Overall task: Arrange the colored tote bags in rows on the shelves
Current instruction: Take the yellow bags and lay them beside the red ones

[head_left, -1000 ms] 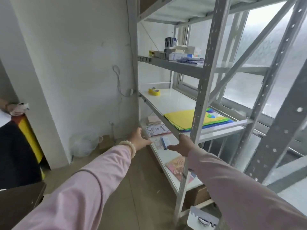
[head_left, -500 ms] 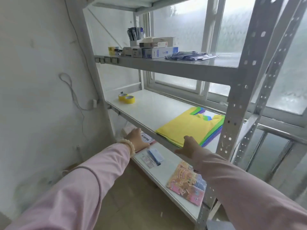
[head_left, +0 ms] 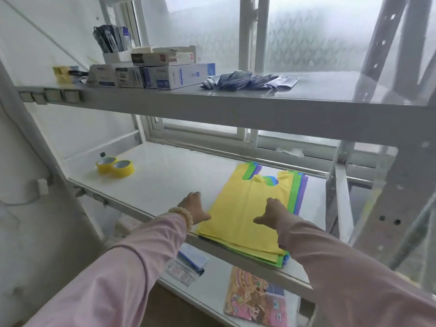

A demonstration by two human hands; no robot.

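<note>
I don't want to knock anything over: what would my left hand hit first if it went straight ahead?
Likely nothing: ahead of your left hand lies bare shelf up to the window frame, tape rolls off left, tote bags right. Depth unclear.

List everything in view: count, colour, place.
flat plastic tote bags: one stack, yellow over green, blue, purple; middle shelf, right
tape rolls: two, yellow; middle shelf, left
cardboard boxes: several, white and blue; top shelf, left
foil packets: pile, dark grey-blue; top shelf, centre
printed picture sheet: one, pink-orange; bottom shelf
metal shelving rack: one, pale grey; before window
left hand: beside stack's left edge
right hand: on stack's top
</note>
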